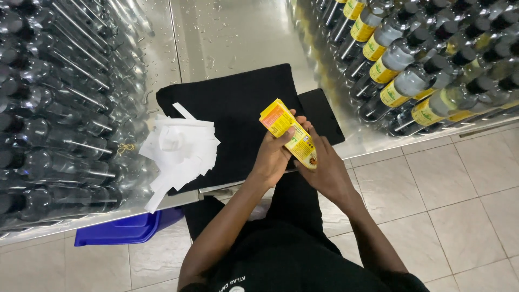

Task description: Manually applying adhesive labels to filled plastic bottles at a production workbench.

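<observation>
Nearest to me are my own black-clad lap and forearms, above a floor (465, 184) of pale square tiles with dark grout. A blue plastic lid or tray (127, 230) pokes out low under the tabletop's edge. My left hand (273, 157) and right hand (324, 170) meet over that edge, both closed around a yellow label (289, 135) with an orange end — left fingers wrapped across its middle, right fingers cupping its lower end from behind. It is lifted clear of the surface, tilted up to the left.

Beneath it lies a black cloth (232, 108) spread on the shiny metal tabletop (238, 38), which is speckled with water drops. A loose heap of white paper strips (181, 148) sits on the cloth's left edge. Farther out, clear unlabelled bottles (59, 108) lie stacked on the left — and on the right, rows of bottles with yellow labels (411, 81) and dark caps.
</observation>
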